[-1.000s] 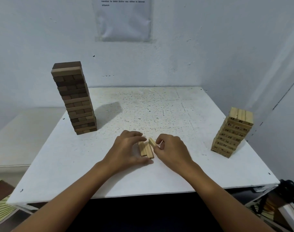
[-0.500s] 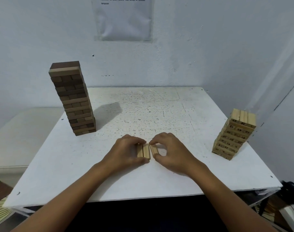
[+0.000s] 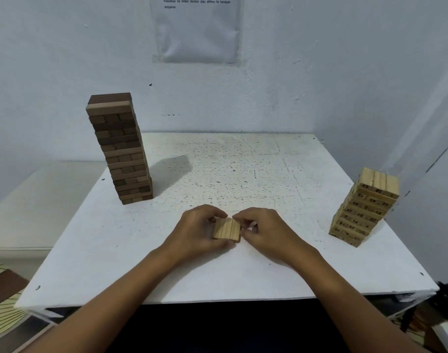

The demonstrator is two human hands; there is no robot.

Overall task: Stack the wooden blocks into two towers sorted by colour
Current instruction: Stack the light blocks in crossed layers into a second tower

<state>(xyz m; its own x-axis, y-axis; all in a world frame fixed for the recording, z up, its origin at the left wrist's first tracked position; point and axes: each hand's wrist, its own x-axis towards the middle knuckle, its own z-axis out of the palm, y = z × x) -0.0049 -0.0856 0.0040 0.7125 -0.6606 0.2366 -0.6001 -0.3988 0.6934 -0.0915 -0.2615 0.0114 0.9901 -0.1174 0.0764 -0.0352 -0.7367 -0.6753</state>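
Note:
Three light wooden blocks [image 3: 227, 228] lie side by side as a flat row at the near middle of the white table [image 3: 243, 161]. My left hand [image 3: 194, 230] grips the row from its left, fingers curled over the far end and thumb along the near end. From the right, my right hand [image 3: 263, 231] pinches the rightmost block with curled fingers. A tall dark brown tower [image 3: 119, 149] stands at the back left. A shorter light tower [image 3: 364, 207] with printed numbers stands at the right edge.
A wall with a taped paper sheet [image 3: 196, 29] rises behind the table. A lower white surface [image 3: 39, 200] adjoins on the left. A dark object [image 3: 447, 299] sits below the table's right corner.
The third block, tilted and apart a second ago, now lies flush against the other two. Both hands have closed in on the row.

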